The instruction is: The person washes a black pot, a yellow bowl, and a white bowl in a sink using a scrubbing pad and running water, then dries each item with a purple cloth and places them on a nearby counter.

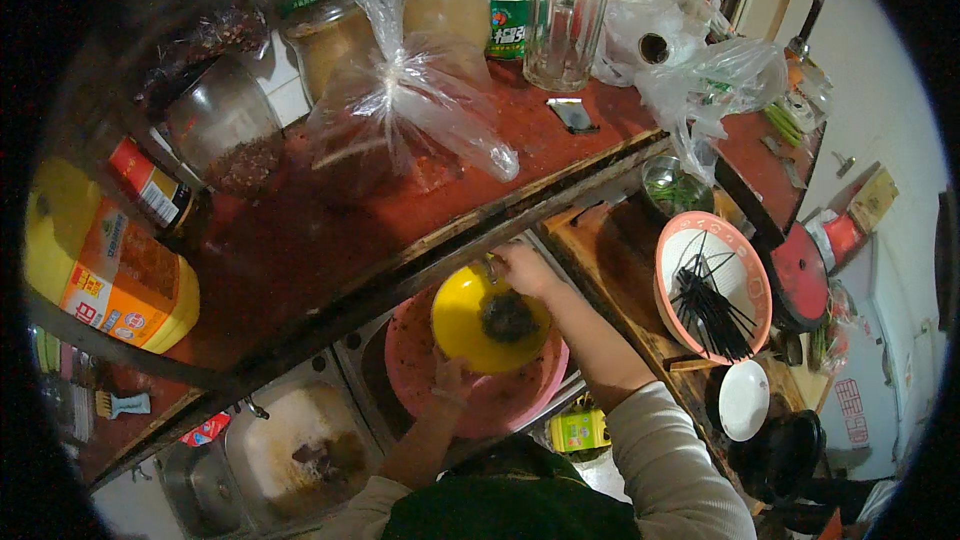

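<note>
A yellow bowl (457, 315) with a dark clump (514, 317) inside is held tilted above a pink basin (517, 420). The basin sits over the sink and has dark specks on its inside. My left hand (451, 376) grips the bowl's near rim. At its far side is my right hand (523, 268), its fingers bent against a small metal fitting that looks like a tap (492, 270). Whether those fingers close on the fitting or on the bowl's rim is hidden. What the clump is made of cannot be told.
A stained sink bowl (300, 405) with its tap (256, 409) lies left. On the right, a pink-rimmed colander (664, 277) holds black sticks beside a white bowl (744, 399). Jars, a glass pitcher (562, 30) and an oil jug (142, 292) line the red counter (315, 225).
</note>
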`<action>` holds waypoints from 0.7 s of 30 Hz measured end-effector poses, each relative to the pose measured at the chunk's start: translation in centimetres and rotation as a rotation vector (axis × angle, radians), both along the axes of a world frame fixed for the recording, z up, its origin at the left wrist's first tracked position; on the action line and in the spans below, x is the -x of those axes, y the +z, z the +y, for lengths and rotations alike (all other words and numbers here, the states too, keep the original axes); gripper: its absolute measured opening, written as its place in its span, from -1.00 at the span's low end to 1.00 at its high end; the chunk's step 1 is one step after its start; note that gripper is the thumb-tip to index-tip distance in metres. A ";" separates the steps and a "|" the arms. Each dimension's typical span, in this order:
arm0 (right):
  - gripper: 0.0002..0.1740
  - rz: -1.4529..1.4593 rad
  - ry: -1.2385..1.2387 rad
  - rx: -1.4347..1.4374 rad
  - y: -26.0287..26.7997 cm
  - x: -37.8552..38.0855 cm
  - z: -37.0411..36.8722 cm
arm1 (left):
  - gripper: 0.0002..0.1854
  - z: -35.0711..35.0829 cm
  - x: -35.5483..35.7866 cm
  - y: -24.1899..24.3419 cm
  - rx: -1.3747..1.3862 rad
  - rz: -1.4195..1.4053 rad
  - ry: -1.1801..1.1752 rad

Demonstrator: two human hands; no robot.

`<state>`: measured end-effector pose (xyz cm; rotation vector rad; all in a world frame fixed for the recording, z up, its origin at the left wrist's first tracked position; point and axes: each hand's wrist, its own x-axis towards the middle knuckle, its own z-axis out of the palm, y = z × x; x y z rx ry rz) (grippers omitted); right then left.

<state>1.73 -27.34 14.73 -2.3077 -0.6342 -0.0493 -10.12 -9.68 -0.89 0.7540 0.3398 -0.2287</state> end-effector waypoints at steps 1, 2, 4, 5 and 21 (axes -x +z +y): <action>-0.47 0.037 0.013 0.008 0.1 -0.5 -0.7 | -0.21 -0.3 0.2 0.9 0.005 -0.005 -0.004; -0.45 0.074 0.027 0.015 0.0 -0.8 -1.3 | -0.21 -0.5 0.3 1.3 0.009 -0.010 -0.007; -0.44 -0.003 0.070 0.010 -0.3 -1.5 -1.6 | -0.21 0.0 0.0 -0.5 0.023 0.111 0.020; -0.43 -0.042 0.091 0.007 -0.8 -1.9 -1.6 | -0.22 0.3 -0.1 -1.6 0.032 0.171 0.033; -0.63 0.153 -0.077 0.213 -15.5 4.3 1.2 | -0.56 2.4 2.0 -3.2 -1.367 -0.779 0.033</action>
